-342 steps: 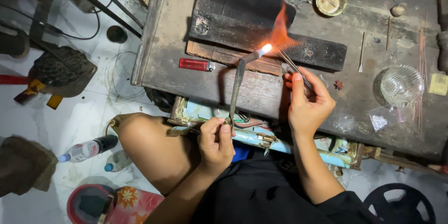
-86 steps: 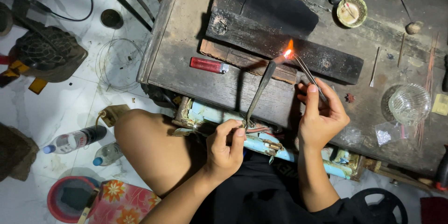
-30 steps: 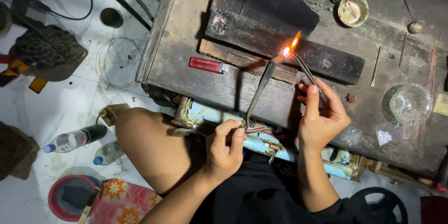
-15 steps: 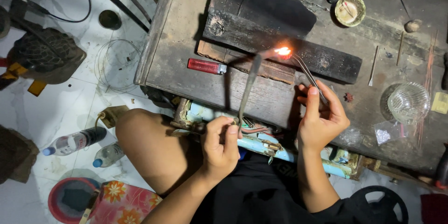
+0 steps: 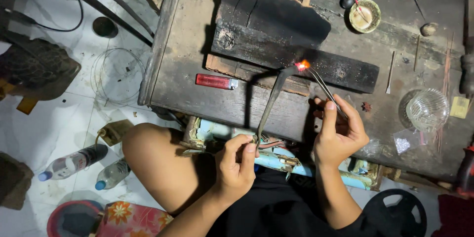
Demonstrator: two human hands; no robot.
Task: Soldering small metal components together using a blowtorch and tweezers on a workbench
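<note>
My left hand (image 5: 238, 162) grips the base of a thin metal torch (image 5: 272, 100) whose curved nozzle reaches up to a charred black block (image 5: 276, 37) on the low wooden workbench (image 5: 187, 64). A small orange glow (image 5: 302, 64) shows at the nozzle tip. My right hand (image 5: 339, 134) pinches a pair of slim tweezers (image 5: 323, 87); their tips meet the glow on the block. What the tweezers hold is too small to tell.
A red lighter (image 5: 216, 82) lies left of the torch. A small bowl (image 5: 364, 15), thin rods (image 5: 391, 65) and an upturned ribbed glass dish (image 5: 427, 109) sit on the bench's right. Plastic bottles (image 5: 74, 162), a wire coil (image 5: 117, 75) and cables lie on the tiled floor at left.
The long orange flame seen earlier has shrunk to a small glow at the nozzle. Both hands keep their grips and places.
</note>
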